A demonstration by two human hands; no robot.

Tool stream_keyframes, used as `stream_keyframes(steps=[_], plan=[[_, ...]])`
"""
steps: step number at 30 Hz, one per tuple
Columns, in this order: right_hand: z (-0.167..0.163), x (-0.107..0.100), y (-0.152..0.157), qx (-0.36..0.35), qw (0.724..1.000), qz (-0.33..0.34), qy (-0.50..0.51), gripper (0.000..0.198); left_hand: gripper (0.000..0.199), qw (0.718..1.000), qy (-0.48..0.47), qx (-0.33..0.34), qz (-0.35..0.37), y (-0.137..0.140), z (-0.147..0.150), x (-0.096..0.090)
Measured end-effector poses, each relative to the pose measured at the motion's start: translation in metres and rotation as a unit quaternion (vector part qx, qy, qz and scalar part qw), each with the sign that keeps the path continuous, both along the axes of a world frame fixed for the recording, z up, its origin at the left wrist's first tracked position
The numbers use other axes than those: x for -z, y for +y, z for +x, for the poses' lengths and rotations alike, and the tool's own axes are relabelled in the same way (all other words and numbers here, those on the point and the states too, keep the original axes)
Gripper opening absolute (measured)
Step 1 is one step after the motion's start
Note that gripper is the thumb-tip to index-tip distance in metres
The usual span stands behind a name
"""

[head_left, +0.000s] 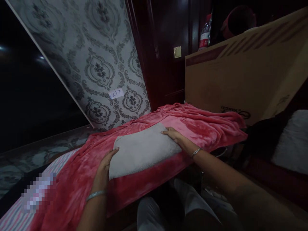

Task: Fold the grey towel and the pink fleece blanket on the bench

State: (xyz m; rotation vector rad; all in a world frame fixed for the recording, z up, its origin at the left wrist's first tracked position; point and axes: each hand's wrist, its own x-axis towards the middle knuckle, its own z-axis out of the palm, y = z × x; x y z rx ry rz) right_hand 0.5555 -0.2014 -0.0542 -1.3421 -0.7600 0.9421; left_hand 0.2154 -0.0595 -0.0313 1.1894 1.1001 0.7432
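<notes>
A folded light grey towel (144, 147) with a fuzzy edge lies on a rumpled red blanket (96, 154). My left hand (107, 162) grips the towel's left edge, thumb on top and its other fingers mostly hidden at the side. At the right end, my right hand (173, 135) has hold of the towel's edge near the far corner, with the fingertips over the border. Between the two hands the towel lies fairly flat. Both wrists wear bracelets.
A large cardboard box (231, 70) stands behind on the right, with a red-labelled bottle (205, 33) beyond it. Patterned wallpaper (101, 64) and a dark red door panel (166, 38) close off the back. Striped cloth (14, 210) shows at lower left; a grey fuzzy cover (293, 144) is at right.
</notes>
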Motion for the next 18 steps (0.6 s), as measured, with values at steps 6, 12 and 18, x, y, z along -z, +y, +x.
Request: stream_keyframes(steps=[6, 12, 18], plan=[[-0.015, -0.017, -0.038, 0.068, 0.986, 0.137, 0.067, 0.050, 0.042, 0.981, 0.069, 0.061, 0.168, 0.030, 0.019, -0.071], [-0.079, 0.034, -0.050, 0.072, 0.957, 0.062, 0.276, 0.049, 0.040, 0.875, 0.276, -0.016, 0.396, 0.065, 0.059, -0.121], [-0.094, 0.079, -0.046, 0.039, 0.949, -0.020, 0.311, 0.054, 0.011, 0.912, 0.182, -0.004, 0.368, 0.010, 0.030, -0.034]])
